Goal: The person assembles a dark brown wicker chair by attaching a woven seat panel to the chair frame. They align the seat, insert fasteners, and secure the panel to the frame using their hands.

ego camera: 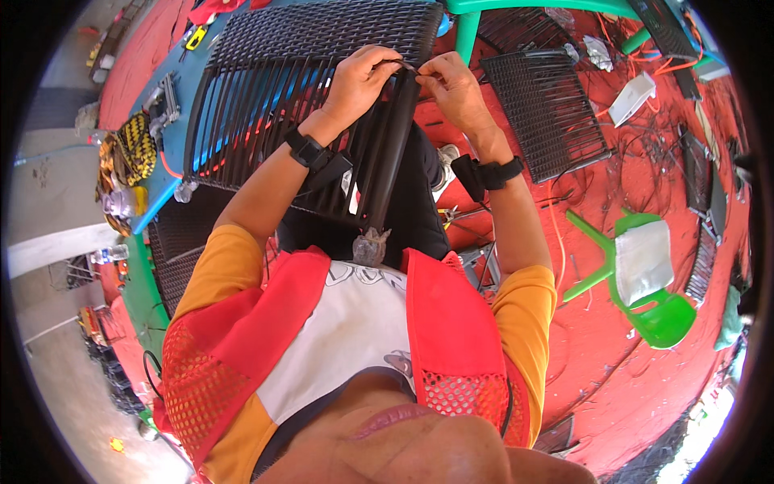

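Observation:
A half-woven wicker panel (326, 27) leans from the blue tabletop across my lap. Its far part is densely woven in dark plastic rattan; bare parallel strands (254, 121) run over the nearer part. A dark tubular rail (387, 163) forms its right side, with clear plastic wrapped round the near end (370, 247). Above this rail, a thin dark rattan strand (408, 65) stretches between my fingertips. My left hand (363, 75) pinches it over the panel's right edge. Just outside the rail, my right hand (452, 88) pinches the other end. Where the strand's tail goes is hidden.
On the blue table (181, 115) lie a pneumatic stapler (160, 112) with an orange hose and a yellow tape measure (196, 37). Another wicker panel (538, 109) rests on the red floor to the right, near loose strands and hoses. A green chair (659, 320) lies beyond.

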The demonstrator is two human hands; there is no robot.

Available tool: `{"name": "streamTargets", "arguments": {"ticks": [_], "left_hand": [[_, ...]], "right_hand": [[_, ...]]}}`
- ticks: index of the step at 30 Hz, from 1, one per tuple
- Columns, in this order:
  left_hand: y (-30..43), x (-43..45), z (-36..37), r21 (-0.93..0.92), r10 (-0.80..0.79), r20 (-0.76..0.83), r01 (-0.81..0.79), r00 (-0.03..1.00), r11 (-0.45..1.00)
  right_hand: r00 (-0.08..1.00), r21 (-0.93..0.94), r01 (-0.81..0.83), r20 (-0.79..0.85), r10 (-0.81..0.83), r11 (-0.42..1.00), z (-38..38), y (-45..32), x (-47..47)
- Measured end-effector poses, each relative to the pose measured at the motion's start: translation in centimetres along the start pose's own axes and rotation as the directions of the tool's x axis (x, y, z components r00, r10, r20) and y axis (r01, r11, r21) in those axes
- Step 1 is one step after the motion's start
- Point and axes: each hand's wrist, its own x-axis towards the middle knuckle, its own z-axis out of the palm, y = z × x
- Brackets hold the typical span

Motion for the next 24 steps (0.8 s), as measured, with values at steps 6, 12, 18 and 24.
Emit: {"name": "streamTargets", "arguments": {"ticks": [6,12,18,24], "left_hand": [[-1.5,-1.1,0.1,-0.515,-0.353,0.047,0.325,0.935,0.793],[-2.1,-2.1,0.6,-0.252,-0.045,-0.19,-0.004,0.981,0.968],[-1.6,-2.6,0.4,-0.067,-0.03,-0.296,0.01,0.955,0.998],[-2.1,-2.8,0.7,-0.018,0.015,-0.284,-0.021,0.959,1.0]], "right_hand": [[0.968,0.11,-0.122,0.232,0.094,0.986,-1.5,-4.2,2.7],[0.927,0.047,-0.373,0.063,0.37,0.927,-2.0,-5.3,2.8],[0.979,-0.004,-0.075,0.191,0.074,0.997,-2.4,-3.7,-2.4],[0.931,-0.105,-0.345,0.089,0.354,0.933,-1.7,-7.6,0.2]]}}
